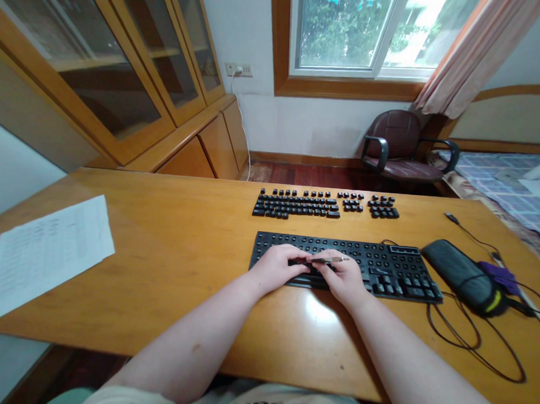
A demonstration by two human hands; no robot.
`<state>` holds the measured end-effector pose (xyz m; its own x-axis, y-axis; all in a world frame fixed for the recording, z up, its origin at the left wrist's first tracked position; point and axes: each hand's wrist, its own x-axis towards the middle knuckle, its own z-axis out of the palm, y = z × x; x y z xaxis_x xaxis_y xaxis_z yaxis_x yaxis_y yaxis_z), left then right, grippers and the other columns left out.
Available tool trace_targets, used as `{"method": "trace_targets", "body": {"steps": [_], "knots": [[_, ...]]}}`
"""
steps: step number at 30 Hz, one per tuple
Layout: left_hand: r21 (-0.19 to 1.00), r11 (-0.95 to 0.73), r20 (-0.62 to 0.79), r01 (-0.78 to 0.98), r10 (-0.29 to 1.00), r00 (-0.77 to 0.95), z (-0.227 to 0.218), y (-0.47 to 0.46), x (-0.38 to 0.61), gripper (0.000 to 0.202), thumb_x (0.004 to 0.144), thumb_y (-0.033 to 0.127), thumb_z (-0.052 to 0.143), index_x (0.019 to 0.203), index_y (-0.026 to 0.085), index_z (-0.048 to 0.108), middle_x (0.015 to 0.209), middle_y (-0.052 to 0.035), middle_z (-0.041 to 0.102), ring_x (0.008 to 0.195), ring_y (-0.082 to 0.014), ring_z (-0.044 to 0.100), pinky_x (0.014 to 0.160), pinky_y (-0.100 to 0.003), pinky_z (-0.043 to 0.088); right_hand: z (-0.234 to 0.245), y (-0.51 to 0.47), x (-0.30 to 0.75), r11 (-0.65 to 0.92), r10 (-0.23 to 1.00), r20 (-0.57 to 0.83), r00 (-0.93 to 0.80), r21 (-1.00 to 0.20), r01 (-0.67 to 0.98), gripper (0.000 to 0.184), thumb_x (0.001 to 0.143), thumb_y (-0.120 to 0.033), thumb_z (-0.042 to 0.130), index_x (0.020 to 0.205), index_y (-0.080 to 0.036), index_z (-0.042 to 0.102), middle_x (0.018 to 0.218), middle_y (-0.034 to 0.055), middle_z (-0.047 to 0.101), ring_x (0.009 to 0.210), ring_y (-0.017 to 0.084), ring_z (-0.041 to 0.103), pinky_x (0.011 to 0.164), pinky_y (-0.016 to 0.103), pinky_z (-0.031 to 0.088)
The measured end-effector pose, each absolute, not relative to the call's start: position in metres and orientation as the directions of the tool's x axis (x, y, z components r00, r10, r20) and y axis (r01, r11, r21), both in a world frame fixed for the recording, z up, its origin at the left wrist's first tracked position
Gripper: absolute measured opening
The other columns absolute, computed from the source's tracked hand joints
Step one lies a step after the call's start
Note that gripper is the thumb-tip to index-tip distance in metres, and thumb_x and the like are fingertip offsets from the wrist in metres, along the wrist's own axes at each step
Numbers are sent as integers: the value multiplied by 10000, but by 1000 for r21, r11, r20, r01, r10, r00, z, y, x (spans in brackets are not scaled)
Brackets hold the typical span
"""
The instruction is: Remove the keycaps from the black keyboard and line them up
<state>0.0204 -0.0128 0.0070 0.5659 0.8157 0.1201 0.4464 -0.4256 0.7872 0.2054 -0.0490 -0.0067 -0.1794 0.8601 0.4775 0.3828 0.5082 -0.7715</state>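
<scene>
A black keyboard [372, 252] lies on the wooden desk in front of me, with most of its keycaps off and some large caps still on at its right end. Across its lower middle rest both my hands, fingertips almost meeting. My right hand [344, 281] grips a slim, silvery, pen-like tool [333, 260], whose exact kind I cannot make out. My left hand [279, 262] has its thumb and fingers bent together over the keys, right beside the tool's left end; whatever they pinch is hidden. Behind the keyboard, loose black keycaps [297, 207] are laid out in keyboard order.
To the right are a dark zip case [464, 278], a purple cloth item [498, 277] and looped black cable [476, 345]. A USB plug [452, 218] lies near the back edge. Printed sheets [47, 249] are at the left. An armchair [397, 143] stands beyond the desk.
</scene>
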Motion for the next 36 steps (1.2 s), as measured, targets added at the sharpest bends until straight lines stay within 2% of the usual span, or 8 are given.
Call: {"method": "trace_targets", "body": {"steps": [8, 12, 16, 20, 25, 31, 36], "knots": [[750, -504, 154, 428, 762, 629, 8, -12, 20, 260, 804, 228, 591, 1053, 238, 664, 1033, -25, 686, 982, -165, 600, 916, -326, 455, -8, -48, 206, 541, 840, 495, -220, -743, 393, 179, 857, -223, 516, 902, -242, 688, 841, 45, 709, 797, 176, 654, 740, 339, 528], [750, -501, 170, 432, 777, 606, 6, -13, 21, 270, 804, 201, 557, 1052, 213, 664, 1050, -50, 676, 983, -172, 600, 914, -332, 459, -8, -48, 205, 559, 829, 508, -233, -730, 393, 174, 854, -222, 520, 900, -246, 686, 837, 43, 705, 801, 175, 650, 752, 342, 523], [784, -453, 146, 423, 798, 584, 8, -14, 22, 268, 789, 194, 552, 1024, 215, 678, 1009, -46, 678, 940, -164, 607, 874, -301, 474, -7, -49, 204, 507, 861, 469, -196, -765, 398, 172, 859, -245, 514, 869, -231, 686, 825, 47, 703, 804, 183, 648, 760, 342, 520], [882, -280, 29, 378, 835, 550, 10, -13, 21, 280, 767, 258, 609, 1036, 211, 673, 992, -42, 684, 881, -171, 621, 816, -302, 489, -9, -49, 206, 396, 917, 384, -107, -850, 346, 186, 865, -281, 512, 840, -204, 679, 835, 55, 704, 801, 190, 652, 776, 340, 514], [987, 8, -101, 163, 814, 572, 8, -7, 19, 214, 751, 244, 631, 936, 149, 678, 890, -53, 700, 815, -159, 632, 797, -306, 489, -11, -49, 209, 381, 925, 359, -127, -889, 254, 180, 859, -291, 525, 825, -194, 673, 813, 55, 703, 783, 190, 652, 756, 335, 519], [973, 228, -207, 44, 763, 613, 2, 0, 14, 243, 673, 274, 723, 842, 126, 631, 744, -19, 659, 696, -112, 608, 734, -268, 480, -2, -51, 206, 560, 825, 501, -261, -785, 266, 147, 850, -204, 533, 863, -227, 677, 827, 44, 711, 793, 177, 649, 754, 337, 515], [901, 407, -274, -151, 802, 530, -6, 5, 12, 317, 643, 289, 753, 887, 156, 601, 758, 16, 622, 670, -88, 624, 696, -224, 489, -2, -51, 205, 629, 773, 534, -342, -715, 305, 161, 843, -172, 539, 908, -232, 673, 823, 43, 711, 773, 169, 644, 730, 328, 517]]}}
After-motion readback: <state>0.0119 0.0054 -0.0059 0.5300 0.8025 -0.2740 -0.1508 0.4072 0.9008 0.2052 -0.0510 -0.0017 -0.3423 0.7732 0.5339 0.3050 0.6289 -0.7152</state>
